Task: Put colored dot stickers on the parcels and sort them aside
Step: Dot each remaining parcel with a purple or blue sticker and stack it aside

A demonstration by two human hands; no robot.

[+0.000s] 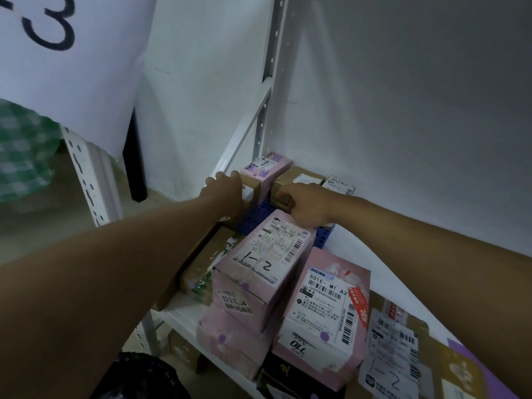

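right hand grips the brown parcel at the shelf back, long axis running away from it. left hand, fingers straight, rests beside the pink parcel.

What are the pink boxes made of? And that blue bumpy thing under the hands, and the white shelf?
The pink boxes look like thin cardboard with a smooth printed finish: sharp folded edges, paper labels stuck on. The blue bumpy thing seems to be hard plastic, with its moulded grid of little holes. The white shelf looks smooth and painted; its punched upright post suggests painted metal, though the board itself could be something else.
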